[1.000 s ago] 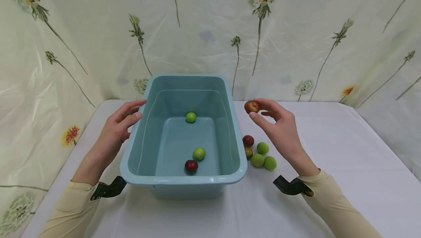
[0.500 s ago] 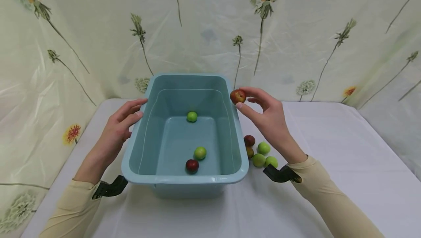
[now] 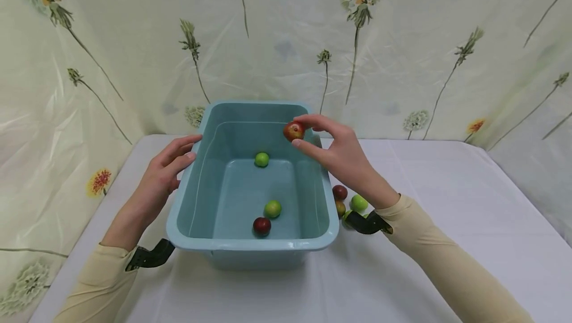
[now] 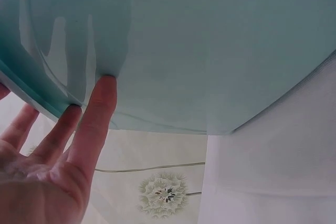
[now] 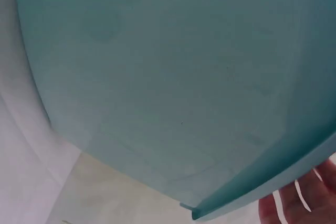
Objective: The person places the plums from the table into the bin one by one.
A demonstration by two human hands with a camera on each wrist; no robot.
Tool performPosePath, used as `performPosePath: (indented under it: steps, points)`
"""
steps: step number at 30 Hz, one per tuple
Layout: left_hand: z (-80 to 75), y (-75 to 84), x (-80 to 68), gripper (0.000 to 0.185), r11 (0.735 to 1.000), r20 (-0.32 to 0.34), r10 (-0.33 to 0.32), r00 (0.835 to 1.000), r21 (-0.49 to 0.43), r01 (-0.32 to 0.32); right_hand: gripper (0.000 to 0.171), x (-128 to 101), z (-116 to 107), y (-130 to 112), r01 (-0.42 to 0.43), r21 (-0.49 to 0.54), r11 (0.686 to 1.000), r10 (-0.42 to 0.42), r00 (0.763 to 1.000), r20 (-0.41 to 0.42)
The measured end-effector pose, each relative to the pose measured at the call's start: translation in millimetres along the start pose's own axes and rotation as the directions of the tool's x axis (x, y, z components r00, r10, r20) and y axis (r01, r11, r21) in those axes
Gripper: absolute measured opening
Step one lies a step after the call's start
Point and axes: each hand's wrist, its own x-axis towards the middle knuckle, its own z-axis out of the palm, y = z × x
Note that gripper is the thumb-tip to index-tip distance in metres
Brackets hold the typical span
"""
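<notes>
A light blue plastic tub (image 3: 250,247) stands mid-table with two green fruits (image 3: 261,159) (image 3: 272,209) and a dark red fruit (image 3: 261,226) on its floor. My right hand (image 3: 332,152) pinches a red fruit (image 3: 293,131) in its fingertips, held over the tub's far right part. My left hand (image 3: 167,164) lies with straight fingers against the tub's left wall, just under the rim; the left wrist view shows fingers (image 4: 97,124) touching the tub wall (image 4: 210,51). The right wrist view shows only the tub's outside (image 5: 173,77) and a sliver of fingers (image 5: 302,203).
On the white tablecloth (image 3: 447,214) just right of the tub lie a dark red fruit (image 3: 339,192), a brownish one (image 3: 339,208) and a green one (image 3: 358,203), partly hidden by my right wrist. A flowered plastic sheet (image 3: 402,55) hangs behind.
My right hand has carried the red fruit leftward, from above the table right of the tub to above the tub's inside. The left hand has stayed on the tub.
</notes>
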Motion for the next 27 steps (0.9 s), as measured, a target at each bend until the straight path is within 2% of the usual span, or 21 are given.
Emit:
performPosePath:
  steps: [5,9,16,21,27]
  points:
    - [0.5,0.4,0.4,0.047,1.000,-0.002,-0.006,1.000,0.002,0.006,0.037,10.2,7.6,-0.2,0.022,-0.027,0.999,-0.020,0.995,0.097]
    - [0.8,1.4,-0.6,0.048,1.000,0.001,-0.016,1.000,0.014,0.016,0.037,15.7,13.4,-2.1,0.019,-0.064,0.998,-0.007,0.983,0.186]
    - [0.4,2.6,-1.9,0.047,0.999,0.007,-0.024,1.000,0.032,0.024,0.030,22.2,17.1,-5.3,-0.043,-0.161,0.986,0.102,0.920,0.379]
    - [0.1,2.4,-1.8,0.047,0.999,0.012,-0.019,1.000,0.028,0.019,0.027,23.6,17.5,-7.4,-0.071,-0.221,0.973,0.158,0.900,0.407]
    - [0.0,2.9,-1.6,0.047,0.999,0.016,-0.019,1.000,0.029,0.018,0.038,24.4,16.8,-8.9,-0.063,-0.265,0.962,0.173,0.893,0.417]
